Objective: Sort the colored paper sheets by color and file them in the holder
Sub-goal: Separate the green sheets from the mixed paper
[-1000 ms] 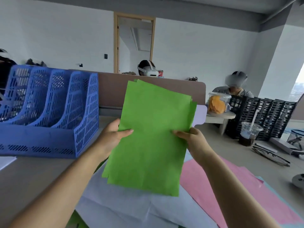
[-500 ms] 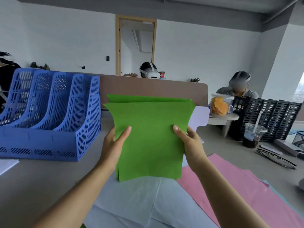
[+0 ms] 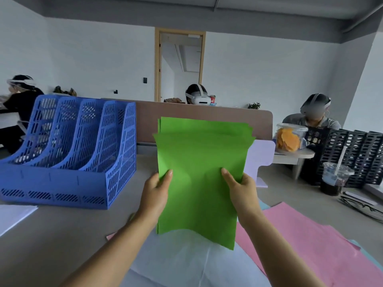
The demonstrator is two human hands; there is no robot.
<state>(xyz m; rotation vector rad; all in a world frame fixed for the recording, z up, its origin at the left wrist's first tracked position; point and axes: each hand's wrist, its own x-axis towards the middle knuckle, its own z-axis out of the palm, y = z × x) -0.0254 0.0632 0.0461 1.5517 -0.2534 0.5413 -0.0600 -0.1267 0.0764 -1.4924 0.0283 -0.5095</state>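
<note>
While the thin stack of bright green paper sheets (image 3: pixel 199 172) hangs upright in the air over the near middle of the grey bench (image 3: pixel 62 235), both hands have it by its side edges, roughly halfway down. The left hand (image 3: pixel 155 191) has a pinching grip on the left edge, thumb flat on the front face. The right hand (image 3: pixel 240 191) does the same on the right edge. The fingers behind the paper are hidden from me.

To my eye this is light, floppy stuff. The bottom edge waves and sags between the hands, and the top edges are fanned out of line, so the sheets slide easily over one another. Squeezed hard they would crease; held loosely, one could slip out. I would judge the two long edges the right place to hold, low enough that the lower edge can be tapped square on the bench before filing.

Well apart to the far left stands the blue perforated plastic file holder (image 3: pixel 51 183), its four upright slots opening toward the stack. Such limp paper will want guiding in lower edge first, or it will buckle on a divider.

Below the hands lie a large white paper sheet (image 3: pixel 186 262) and, to the right, pink paper sheets (image 3: pixel 300 235), flat on the bench and not yet gathered.
</note>
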